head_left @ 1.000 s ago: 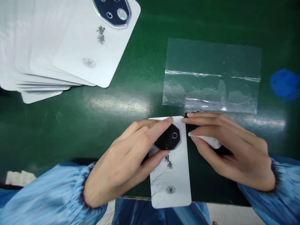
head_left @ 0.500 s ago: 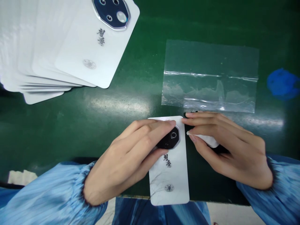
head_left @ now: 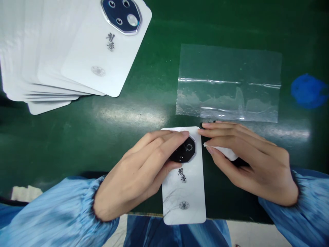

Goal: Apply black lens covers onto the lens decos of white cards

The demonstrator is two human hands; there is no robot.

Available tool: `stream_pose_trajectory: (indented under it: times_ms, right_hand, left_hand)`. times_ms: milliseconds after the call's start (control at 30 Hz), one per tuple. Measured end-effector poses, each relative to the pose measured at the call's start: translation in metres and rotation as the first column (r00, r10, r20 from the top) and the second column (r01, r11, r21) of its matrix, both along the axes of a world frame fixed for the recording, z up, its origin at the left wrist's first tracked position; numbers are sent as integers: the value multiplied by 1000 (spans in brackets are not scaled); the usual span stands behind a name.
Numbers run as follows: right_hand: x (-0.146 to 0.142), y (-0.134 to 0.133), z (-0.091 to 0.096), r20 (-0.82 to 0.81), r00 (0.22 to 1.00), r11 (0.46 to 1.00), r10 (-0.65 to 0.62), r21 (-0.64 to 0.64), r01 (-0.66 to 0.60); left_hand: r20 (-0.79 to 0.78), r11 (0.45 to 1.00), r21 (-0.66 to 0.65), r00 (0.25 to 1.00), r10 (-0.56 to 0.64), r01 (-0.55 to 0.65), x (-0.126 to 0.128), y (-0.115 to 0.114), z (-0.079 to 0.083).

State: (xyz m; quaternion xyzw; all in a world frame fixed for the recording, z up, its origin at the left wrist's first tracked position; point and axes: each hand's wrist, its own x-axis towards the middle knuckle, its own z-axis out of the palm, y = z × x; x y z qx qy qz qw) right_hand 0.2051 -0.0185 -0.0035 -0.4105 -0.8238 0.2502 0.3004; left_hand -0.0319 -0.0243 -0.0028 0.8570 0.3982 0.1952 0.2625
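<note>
White round-cornered phone back panel (head_left: 183,195) lies nearest the person, its lower end overhanging the front edge of the bench, under the left hand (head_left: 136,175). That hand's fingers lie close together across the glossy black octagonal camera island (head_left: 183,153), with the thumb just below it, pressing the panel from above. The panel looks light, thin and stiff, with a slick surface that would show smears; its long edges seem the safest place to take hold, away from the lens ring. The right hand (head_left: 252,164) curls around a soft white wipe (head_left: 225,153), pinched between thumb and fingers, its tip just beside the panel's right edge. Dark brush-style characters (head_left: 182,175) sit below the island, with a faint round emblem (head_left: 184,205) lower down; neither can be read. Pale blue gathered sleeves (head_left: 51,212) cover the wrists. Farther off, a flat clear plastic bag (head_left: 228,82) lies on the green bench top (head_left: 64,144), a fanned stack of matching white panels (head_left: 84,51) sits at upper left, and a crumpled blue object (head_left: 309,91) lies at far right.
</note>
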Motion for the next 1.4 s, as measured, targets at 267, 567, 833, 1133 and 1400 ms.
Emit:
stream_pose_trajectory:
  times_ms: [267, 567, 833, 1133, 1400]
  right_hand:
    - [1, -1, -1, 10, 1000, 1000, -5, 6, 5]
    - [1, 0, 1, 17, 1000, 1000, 6, 28, -7]
    - [2, 0, 6, 147, 987, 992, 66, 100, -82]
    - [3, -3, 6, 152, 987, 993, 58, 97, -73]
    - [1, -3, 5, 139, 988, 994, 63, 75, -74]
  left_hand:
    - [3, 1000, 28, 1000, -3, 3, 1, -3, -6]
    - [47, 1000, 31, 999, -8, 6, 2, -3, -4]
    - [11, 998, 49, 999, -33, 32, 1, -1, -5]
    - [-49, 999, 53, 999, 15, -12, 7, -1, 5]
    - [-25, 996, 27, 996, 81, -81, 15, -3, 12]
